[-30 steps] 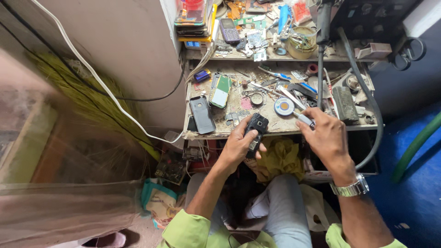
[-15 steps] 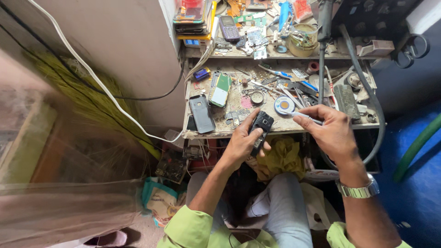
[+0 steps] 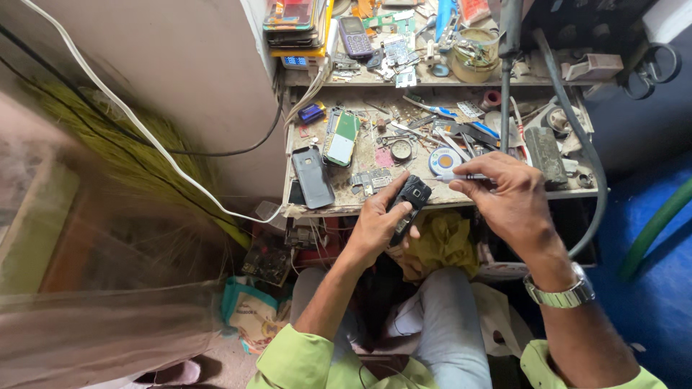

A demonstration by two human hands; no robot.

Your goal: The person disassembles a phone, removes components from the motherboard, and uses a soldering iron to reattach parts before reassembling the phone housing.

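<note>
Here, in the head view:

- The left hand (image 3: 376, 222) is closed around a small black phone (image 3: 408, 202), thumb across its face, holding it at the front edge of the cluttered workbench (image 3: 339, 205).
- The right hand (image 3: 508, 198) pinches a slim silver-tipped tool (image 3: 461, 176) between thumb and fingers, the rest of the fingers curled; the tool lies level, just right of the phone and apart from it.
- A dark phone back cover (image 3: 312, 176) lies on the bench to the left.
- A round blue-and-white spool (image 3: 444, 160) sits just above the tool.
- A metal wristwatch (image 3: 561, 292) rings the right wrist.
</note>
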